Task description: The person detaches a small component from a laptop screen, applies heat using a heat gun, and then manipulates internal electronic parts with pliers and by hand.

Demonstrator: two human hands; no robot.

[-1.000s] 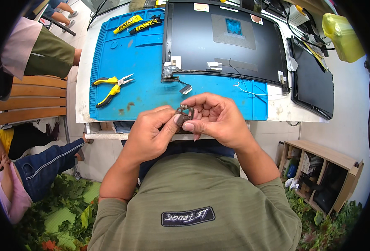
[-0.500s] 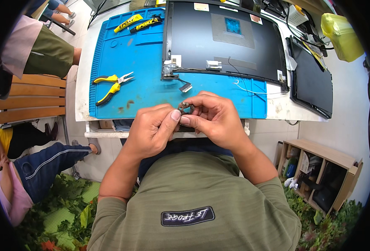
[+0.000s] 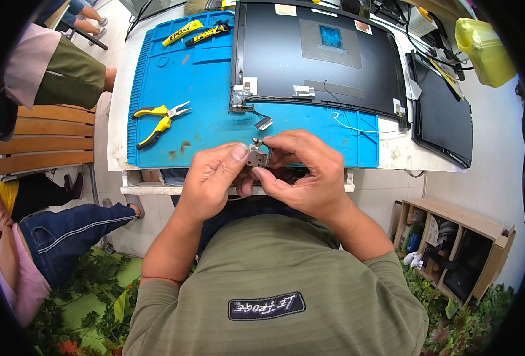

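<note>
Between my two hands, just over the near edge of the blue mat [image 3: 209,127], is a small metal laptop hinge [image 3: 257,158] with a flat plate and a short barrel. My left hand [image 3: 215,172] pinches its left side, thumb on top. On its other side, the thumb and fingers of my right hand [image 3: 304,163] grip it; some of those fingertips are hidden. Beyond my hands lies the laptop screen lid [image 3: 274,56], its inner side up. A cable with a connector [image 3: 263,123] hangs off the lid's lower left corner onto the mat.
Yellow-and-black pliers [image 3: 163,123] lie spread at the mat's left. Two glue tubes [image 3: 192,34] rest at its far side. A black panel [image 3: 443,113] leans over the table's right edge. People sit at the left near a wooden bench [image 3: 55,130]; a wooden shelf [image 3: 452,216] stands right.
The hinge has been turned so that its flat plate with holes faces up. My left thumb has shifted up and left, and my fingers have spread a little around the piece.
</note>
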